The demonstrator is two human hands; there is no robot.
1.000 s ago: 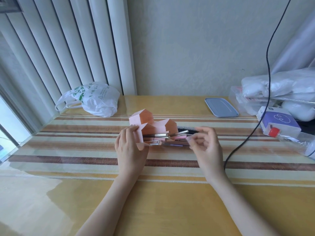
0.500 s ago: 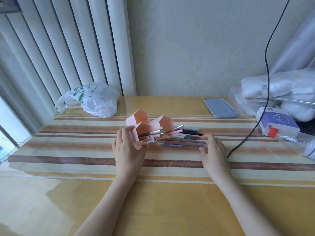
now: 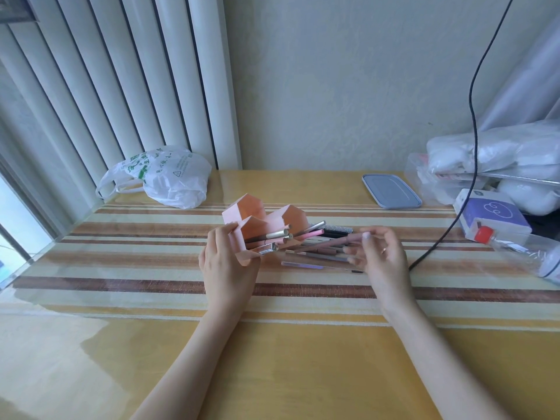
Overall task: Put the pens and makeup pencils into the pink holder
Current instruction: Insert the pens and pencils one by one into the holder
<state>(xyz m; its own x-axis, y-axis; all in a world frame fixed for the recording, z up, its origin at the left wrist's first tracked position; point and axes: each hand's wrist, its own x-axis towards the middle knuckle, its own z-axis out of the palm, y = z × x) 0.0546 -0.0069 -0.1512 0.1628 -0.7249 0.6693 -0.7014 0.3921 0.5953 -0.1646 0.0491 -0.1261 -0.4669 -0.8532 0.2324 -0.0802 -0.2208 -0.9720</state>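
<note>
Left hand [image 3: 227, 265] grips pink holder [image 3: 257, 225] — right hand [image 3: 380, 256] pinches mauve pencil [image 3: 330, 242].

Looks like home to me: vertical blinds [image 3: 127, 86] by window, shopping bag [image 3: 172, 177], food-box lid [image 3: 391, 190], striped cloth [image 3: 151, 268] on worktop [image 3: 272, 374].

Yellow table [image 3: 303, 374] w/ striped runner [image 3: 151, 268] across the middle. On it: white plastic bag [image 3: 169, 177] far left, grey lid [image 3: 391, 190] far right, purple box [image 3: 494, 215] & bottle [image 3: 515, 247] at right edge. Loose pencils [image 3: 318, 256] lie mid-runner (some overlapping).
</note>
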